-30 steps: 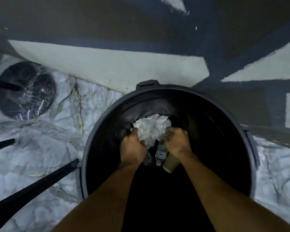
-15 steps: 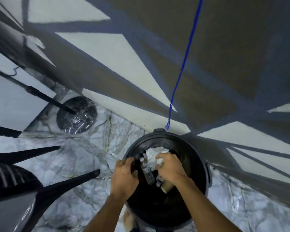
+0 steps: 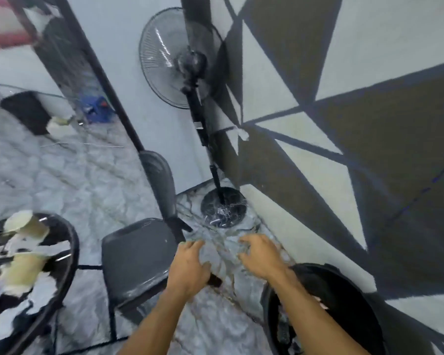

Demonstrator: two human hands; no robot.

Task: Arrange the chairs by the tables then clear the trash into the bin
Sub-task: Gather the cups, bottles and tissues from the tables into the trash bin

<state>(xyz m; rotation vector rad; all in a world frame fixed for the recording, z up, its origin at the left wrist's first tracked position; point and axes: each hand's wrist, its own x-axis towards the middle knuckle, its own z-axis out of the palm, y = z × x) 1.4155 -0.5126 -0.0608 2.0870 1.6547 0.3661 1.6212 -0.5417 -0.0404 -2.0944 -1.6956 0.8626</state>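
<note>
The black round bin (image 3: 344, 280) stands on the floor at the lower right, with bits of white trash dimly visible inside. My left hand (image 3: 189, 265) hangs over the right edge of a dark grey chair (image 3: 139, 254), fingers loosely curled and holding nothing. My right hand (image 3: 260, 254) hovers above the marble floor just left of the bin, fingers spread and loose, empty. A round black table (image 3: 71, 242) at the left edge carries paper cups (image 3: 27, 226) and torn white paper (image 3: 40, 290).
A black pedestal fan (image 3: 182, 60) stands in the corner, its round base (image 3: 223, 207) on the floor ahead of my hands. The patterned wall runs along the right. A second dark table with a cup sits far left. Marble floor lies between chair and bin.
Both hands have come up out of the bin and let go of the paper and bottles. The view has swung left and up, bringing the chair, table and fan into sight.
</note>
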